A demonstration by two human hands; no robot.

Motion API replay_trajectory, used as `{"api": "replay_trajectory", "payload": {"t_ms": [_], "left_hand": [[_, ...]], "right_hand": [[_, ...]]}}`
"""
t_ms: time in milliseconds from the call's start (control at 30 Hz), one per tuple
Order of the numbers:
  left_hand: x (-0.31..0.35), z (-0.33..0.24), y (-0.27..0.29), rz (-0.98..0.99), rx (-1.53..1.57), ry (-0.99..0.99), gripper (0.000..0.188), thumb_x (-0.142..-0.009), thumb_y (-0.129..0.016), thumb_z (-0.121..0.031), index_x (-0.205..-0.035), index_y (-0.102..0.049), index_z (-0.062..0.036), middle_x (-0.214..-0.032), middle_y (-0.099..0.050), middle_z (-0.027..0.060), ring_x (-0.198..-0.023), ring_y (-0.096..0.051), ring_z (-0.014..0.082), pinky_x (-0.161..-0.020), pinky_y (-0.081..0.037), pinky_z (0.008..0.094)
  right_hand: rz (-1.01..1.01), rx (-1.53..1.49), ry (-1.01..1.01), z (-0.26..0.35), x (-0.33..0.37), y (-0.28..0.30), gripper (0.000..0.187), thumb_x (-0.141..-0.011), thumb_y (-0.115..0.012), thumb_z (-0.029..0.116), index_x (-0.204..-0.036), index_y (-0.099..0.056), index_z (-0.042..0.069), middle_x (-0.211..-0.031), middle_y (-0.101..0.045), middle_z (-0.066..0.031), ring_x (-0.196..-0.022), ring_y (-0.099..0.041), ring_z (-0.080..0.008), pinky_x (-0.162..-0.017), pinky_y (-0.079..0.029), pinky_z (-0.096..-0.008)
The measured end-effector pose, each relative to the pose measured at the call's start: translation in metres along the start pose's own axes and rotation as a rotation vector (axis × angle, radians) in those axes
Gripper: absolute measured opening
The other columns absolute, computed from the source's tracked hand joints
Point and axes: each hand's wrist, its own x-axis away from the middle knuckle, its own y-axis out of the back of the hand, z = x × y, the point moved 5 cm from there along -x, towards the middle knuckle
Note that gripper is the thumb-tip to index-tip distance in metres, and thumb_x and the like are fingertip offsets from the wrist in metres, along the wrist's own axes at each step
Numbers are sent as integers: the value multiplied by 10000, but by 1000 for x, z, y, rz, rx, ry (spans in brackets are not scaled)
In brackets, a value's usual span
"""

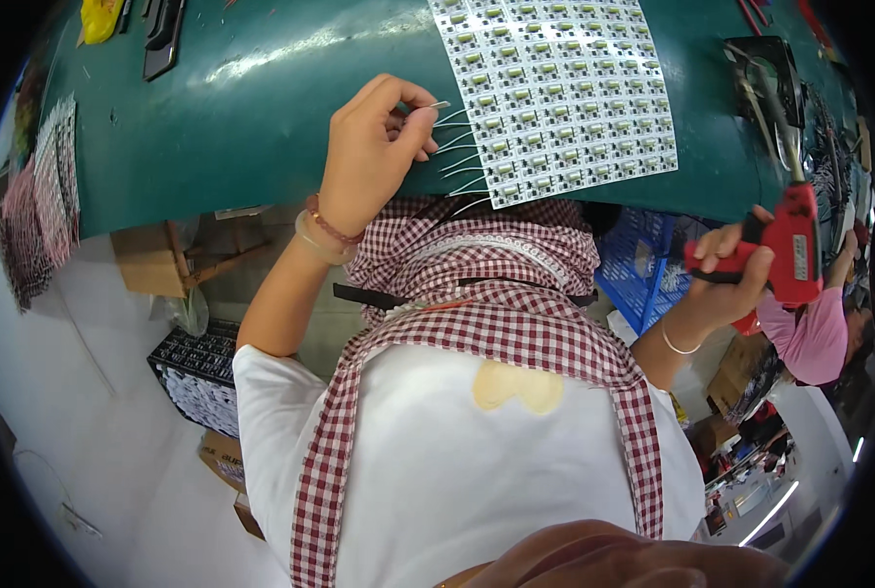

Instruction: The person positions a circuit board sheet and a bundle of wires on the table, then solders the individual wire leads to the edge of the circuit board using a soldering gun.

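My left hand (379, 132) is closed in a pinch on a thin pale piece, apparently a wire (440, 105), beside the left edge of a panel of circuit boards (565, 93). The white panel carries rows of small yellowish components. Several thin white wires (462, 167) stick out from its lower left edge toward my fingers. At the right, my right hand (736, 265) wraps around the handle of a red and black soldering gun (798, 245). Its metal barrel points away from me, toward a black stand (771, 78) at the table's far right. The panel lies apart from the gun.
The green table (261, 127) ends just before my checked apron. Bundles of wired strips (46, 196) hang at the far left edge. A blue plastic crate (643, 265) stands below the table at right. Another person in a pink sleeve (810, 333) is at the far right.
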Motion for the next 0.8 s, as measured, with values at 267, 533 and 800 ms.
{"api": "replay_trajectory", "payload": {"t_ms": [267, 533, 800], "left_hand": [[4, -10, 12, -49, -117, -100, 59, -847, -564, 8, -875, -590, 52, -818, -589, 65, -633, -617, 99, -541, -492, 198], [-9, -11, 7, -116, -559, -493, 85, -776, -640, -29, -860, -631, -29, -758, -556, 70, -593, -588, 173, -540, -459, 268], [-17, -2, -5, -14, -848, -693, 121, -757, -651, -60, -873, -625, -84, -726, -490, 58, -567, -544, 216, -502, -453, 296]], "right_hand": [[110, -131, -234, -28, 22, -53, 433, -934, -447, 281, -1185, -416, -71, -628, -485, -81, -425, -418, -110, -445, -381, -251], [144, -65, -324, -39, 40, -64, 443, -898, -535, 258, -1151, -432, -91, -595, -476, -78, -405, -429, -117, -426, -418, -266], [232, 47, -436, -57, 54, -73, 451, -856, -597, 190, -1163, -445, -102, -585, -498, -84, -425, -461, -129, -443, -433, -268]]}}
